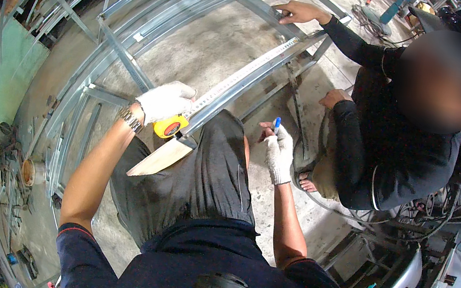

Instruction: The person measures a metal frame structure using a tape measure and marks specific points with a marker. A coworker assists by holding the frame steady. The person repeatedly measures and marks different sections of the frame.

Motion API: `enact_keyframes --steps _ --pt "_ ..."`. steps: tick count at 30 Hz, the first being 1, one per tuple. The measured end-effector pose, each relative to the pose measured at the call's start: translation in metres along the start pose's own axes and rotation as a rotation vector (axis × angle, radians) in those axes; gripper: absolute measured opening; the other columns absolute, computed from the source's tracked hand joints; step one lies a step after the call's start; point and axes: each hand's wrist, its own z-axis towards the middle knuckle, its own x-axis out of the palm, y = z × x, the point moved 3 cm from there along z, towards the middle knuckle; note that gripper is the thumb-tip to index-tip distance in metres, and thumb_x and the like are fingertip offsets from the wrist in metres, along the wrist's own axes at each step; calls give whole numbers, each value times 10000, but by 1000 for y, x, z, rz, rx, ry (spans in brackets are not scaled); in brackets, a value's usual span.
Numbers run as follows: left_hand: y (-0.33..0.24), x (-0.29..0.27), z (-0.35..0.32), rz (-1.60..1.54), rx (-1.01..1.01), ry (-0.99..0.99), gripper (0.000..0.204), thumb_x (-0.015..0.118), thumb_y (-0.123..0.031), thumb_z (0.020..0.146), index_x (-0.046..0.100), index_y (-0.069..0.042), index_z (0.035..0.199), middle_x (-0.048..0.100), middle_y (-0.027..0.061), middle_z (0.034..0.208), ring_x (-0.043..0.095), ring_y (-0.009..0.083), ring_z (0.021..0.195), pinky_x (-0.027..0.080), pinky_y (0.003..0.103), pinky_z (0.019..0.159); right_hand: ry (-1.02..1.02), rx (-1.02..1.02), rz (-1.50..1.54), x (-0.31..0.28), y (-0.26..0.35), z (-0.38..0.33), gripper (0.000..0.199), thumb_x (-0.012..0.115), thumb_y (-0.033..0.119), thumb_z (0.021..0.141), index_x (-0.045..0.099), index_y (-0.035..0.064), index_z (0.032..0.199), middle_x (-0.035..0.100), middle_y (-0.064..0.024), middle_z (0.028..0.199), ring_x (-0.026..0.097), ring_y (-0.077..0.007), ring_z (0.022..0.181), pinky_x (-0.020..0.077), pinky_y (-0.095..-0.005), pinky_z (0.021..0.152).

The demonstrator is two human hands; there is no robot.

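My left hand (164,100), in a white glove with a metal watch at the wrist, grips a yellow tape measure (170,127) against the near end of a long metal channel (232,93). The tape blade (250,68) runs along the channel to its far end. There a co-worker's hand (298,12) presses on the channel. My right hand (278,151), also gloved, holds a blue marker (276,124) upright just right of the channel. The co-worker in black crouches at the right, the other hand (333,97) resting on a knee.
A large curved frame of galvanised metal channels (121,38) lies on the concrete floor (209,45). A green panel (3,68) stands at the left. Tools and cables (374,16) lie at the top right, and machinery with wires (420,232) crowds the right side.
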Motion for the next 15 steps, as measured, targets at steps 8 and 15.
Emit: enact_keyframes --steps 8,15 --pt "7 -1 8 125 37 32 417 667 -244 947 659 1 1284 652 171 1274 629 264 1201 497 355 1029 -4 29 9 3 7 -2 217 550 124 1016 722 27 1104 608 21 783 529 -72 724 424 -259 652" --pt "0 1 2 67 51 21 400 648 -251 934 670 -6 1250 654 169 1257 622 272 1196 478 358 1043 4 11 21 4 2 -4 224 553 139 1021 720 18 1106 622 12 794 551 -77 730 440 -259 670"
